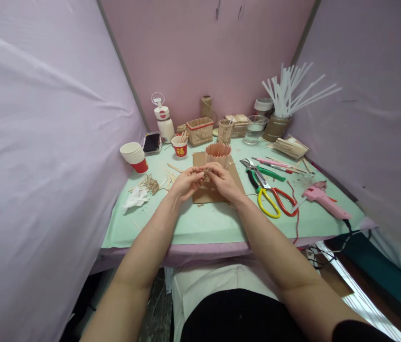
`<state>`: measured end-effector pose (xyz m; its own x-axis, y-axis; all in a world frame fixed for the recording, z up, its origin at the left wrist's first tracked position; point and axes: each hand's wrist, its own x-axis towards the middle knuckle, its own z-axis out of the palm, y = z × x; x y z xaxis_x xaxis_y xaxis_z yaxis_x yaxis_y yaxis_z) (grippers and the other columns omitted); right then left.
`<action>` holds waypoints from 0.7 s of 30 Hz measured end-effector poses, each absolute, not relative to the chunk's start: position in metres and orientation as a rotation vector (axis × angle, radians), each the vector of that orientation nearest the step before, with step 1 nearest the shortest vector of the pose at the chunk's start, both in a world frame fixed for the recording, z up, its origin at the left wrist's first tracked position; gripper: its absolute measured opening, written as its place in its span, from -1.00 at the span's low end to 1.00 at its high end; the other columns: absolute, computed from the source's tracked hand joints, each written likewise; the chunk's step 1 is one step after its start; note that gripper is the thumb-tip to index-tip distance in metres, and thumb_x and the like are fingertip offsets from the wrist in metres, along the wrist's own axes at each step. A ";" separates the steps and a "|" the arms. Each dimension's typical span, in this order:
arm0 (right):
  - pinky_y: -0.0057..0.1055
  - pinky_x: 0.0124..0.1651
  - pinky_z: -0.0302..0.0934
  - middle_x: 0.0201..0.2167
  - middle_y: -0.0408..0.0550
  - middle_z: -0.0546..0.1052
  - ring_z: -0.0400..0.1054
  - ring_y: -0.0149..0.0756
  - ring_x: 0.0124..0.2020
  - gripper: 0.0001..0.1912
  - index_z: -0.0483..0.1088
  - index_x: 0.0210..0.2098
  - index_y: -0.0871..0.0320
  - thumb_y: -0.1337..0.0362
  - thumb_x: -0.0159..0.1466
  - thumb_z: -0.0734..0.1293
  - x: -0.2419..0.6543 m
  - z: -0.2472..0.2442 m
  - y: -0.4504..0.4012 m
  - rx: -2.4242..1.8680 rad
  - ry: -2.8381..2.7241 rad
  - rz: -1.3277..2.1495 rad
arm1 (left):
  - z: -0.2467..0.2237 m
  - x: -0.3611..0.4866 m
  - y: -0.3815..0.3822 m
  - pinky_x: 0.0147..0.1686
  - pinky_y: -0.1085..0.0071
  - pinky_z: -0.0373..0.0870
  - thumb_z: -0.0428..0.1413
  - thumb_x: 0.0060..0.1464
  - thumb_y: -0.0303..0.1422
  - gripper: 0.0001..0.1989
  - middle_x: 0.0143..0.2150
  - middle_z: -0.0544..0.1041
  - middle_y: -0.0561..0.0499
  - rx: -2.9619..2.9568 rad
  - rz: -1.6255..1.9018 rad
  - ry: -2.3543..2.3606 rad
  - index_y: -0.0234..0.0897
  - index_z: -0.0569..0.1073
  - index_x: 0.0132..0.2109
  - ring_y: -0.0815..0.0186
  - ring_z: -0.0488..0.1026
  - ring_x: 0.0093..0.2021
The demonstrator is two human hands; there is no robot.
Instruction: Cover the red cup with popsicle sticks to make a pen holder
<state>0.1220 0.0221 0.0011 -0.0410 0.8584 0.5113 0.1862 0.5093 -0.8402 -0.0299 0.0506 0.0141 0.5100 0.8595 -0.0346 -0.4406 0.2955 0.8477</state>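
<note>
My left hand (189, 182) and my right hand (223, 182) meet above a brown cardboard sheet (203, 195), fingertips pinched together. Between them is a small bunch of brown twine (206, 175), partly covered by the fingers. Just behind the hands stands a round holder of wooden sticks with a jagged rim (218, 151). A loose tangle of twine (151, 184) lies to the left, beside a crumpled white tissue (136, 197).
Green-handled pliers (253, 179), scissors (266, 184) with red and yellow handles, and a pink glue gun (323, 199) lie on the right. Paper cups (134, 156) stand left. Along the back are a white bottle (164, 126), a wooden box (200, 133) and a water bowl (254, 132).
</note>
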 end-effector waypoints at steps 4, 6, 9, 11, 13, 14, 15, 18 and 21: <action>-0.35 -0.13 0.18 -0.30 -0.09 0.42 0.30 -0.30 -0.23 -0.90 0.39 -0.33 0.12 0.26 0.21 0.25 0.123 0.002 0.021 -0.988 -1.475 0.668 | 0.015 -0.031 0.049 -0.38 0.58 0.33 0.32 -0.23 -0.51 -0.69 -0.47 0.48 0.08 0.885 0.925 0.625 -0.34 0.33 -0.36 0.50 0.43 -0.45; -0.39 -0.22 0.18 -0.36 -0.12 0.41 0.28 -0.33 -0.30 -0.89 0.36 -0.35 0.13 0.24 0.21 0.25 0.122 0.002 0.020 -1.012 -1.443 0.712 | 0.015 -0.030 0.049 -0.40 0.58 0.32 0.34 -0.25 -0.49 -0.67 -0.49 0.47 0.10 0.894 0.930 0.653 -0.33 0.32 -0.37 0.51 0.42 -0.47; -0.41 -0.30 0.14 -0.43 -0.16 0.38 0.24 -0.35 -0.39 -0.86 0.33 -0.36 0.13 0.20 0.23 0.22 0.121 0.002 0.020 -1.052 -1.444 0.776 | 0.015 -0.029 0.049 -0.41 0.57 0.30 0.35 -0.29 -0.47 -0.63 -0.49 0.48 0.11 0.909 0.987 0.684 -0.31 0.29 -0.39 0.51 0.42 -0.47; -0.42 -0.32 0.11 -0.46 -0.18 0.35 0.21 -0.37 -0.42 -0.83 0.31 -0.38 0.14 0.18 0.24 0.21 0.120 0.001 0.020 -1.093 -1.458 0.774 | 0.013 -0.028 0.049 -0.40 0.57 0.30 0.36 -0.31 -0.47 -0.60 -0.49 0.48 0.11 0.913 1.051 0.672 -0.30 0.26 -0.41 0.50 0.42 -0.46; -0.42 -0.32 0.09 -0.48 -0.19 0.32 0.18 -0.38 -0.43 -0.81 0.29 -0.41 0.13 0.15 0.23 0.21 0.120 0.001 0.020 -1.134 -1.461 0.771 | 0.012 -0.027 0.050 -0.38 0.57 0.30 0.37 -0.31 -0.46 -0.59 -0.49 0.48 0.13 0.902 1.089 0.641 -0.29 0.24 -0.42 0.51 0.42 -0.45; -0.42 -0.32 0.09 -0.48 -0.20 0.32 0.17 -0.38 -0.43 -0.79 0.28 -0.43 0.13 0.14 0.23 0.21 0.120 0.001 0.020 -1.147 -1.455 0.775 | 0.012 -0.027 0.050 -0.36 0.57 0.31 0.37 -0.31 -0.46 -0.58 -0.49 0.48 0.13 0.892 1.096 0.628 -0.29 0.23 -0.43 0.52 0.42 -0.45; -0.42 -0.32 0.09 -0.49 -0.20 0.31 0.17 -0.38 -0.43 -0.78 0.28 -0.44 0.13 0.12 0.22 0.22 0.120 0.001 0.020 -1.153 -1.448 0.780 | 0.012 -0.027 0.050 -0.35 0.57 0.31 0.37 -0.31 -0.45 -0.58 -0.49 0.48 0.14 0.879 1.100 0.620 -0.29 0.22 -0.43 0.52 0.42 -0.45; -0.43 -0.34 0.11 -0.49 -0.20 0.32 0.18 -0.38 -0.44 -0.76 0.29 -0.44 0.13 0.09 0.22 0.22 0.119 0.001 0.021 -1.138 -1.420 0.833 | 0.013 -0.027 0.050 -0.31 0.56 0.33 0.36 -0.30 -0.45 -0.58 -0.46 0.48 0.13 0.858 1.111 0.625 -0.28 0.22 -0.43 0.52 0.44 -0.42; -0.42 -0.29 0.17 -0.42 -0.16 0.39 0.24 -0.36 -0.39 -0.80 0.33 -0.37 0.13 0.13 0.22 0.21 0.118 0.000 0.021 -1.105 -1.392 0.854 | 0.013 -0.026 0.050 -0.28 0.53 0.34 0.34 -0.26 -0.44 -0.60 -0.44 0.48 0.13 0.873 1.106 0.662 -0.28 0.22 -0.41 0.51 0.45 -0.40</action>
<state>0.1181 0.0209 0.0003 0.0465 0.9487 0.3129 0.1511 0.3029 -0.9410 -0.0261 0.0501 0.0131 0.3245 0.9453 -0.0320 -0.4751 0.1922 0.8587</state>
